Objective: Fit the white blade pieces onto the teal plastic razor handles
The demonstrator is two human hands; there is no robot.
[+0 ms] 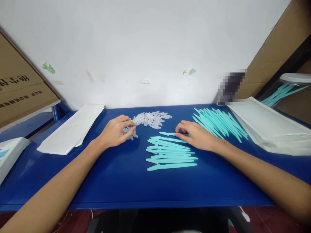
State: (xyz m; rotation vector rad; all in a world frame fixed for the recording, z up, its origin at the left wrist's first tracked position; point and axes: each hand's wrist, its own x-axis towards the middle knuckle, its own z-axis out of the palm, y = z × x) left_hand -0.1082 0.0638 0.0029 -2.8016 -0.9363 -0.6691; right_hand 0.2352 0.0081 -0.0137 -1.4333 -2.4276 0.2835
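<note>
My right hand [194,134] is closed on the handle of a teal eyebrow razor [166,133], whose blade end points left. In front of it lies a loose column of several more teal eyebrow razors [172,157], blade ends left. My left hand [118,131] rests over the edge of the small translucent caps [150,119]. Its thumb and forefinger are curled close together; what they pinch, if anything, cannot be made out. A few caps show beneath those fingers.
A heap of teal razors [218,123] lies at the back right. White plastic bags flank the work, one left [73,129], one right [272,126]. A lidded clear jar [286,87] holds more teal sticks. Cardboard [19,81] stands at left; a white wall [155,48] backs the blue table [116,184].
</note>
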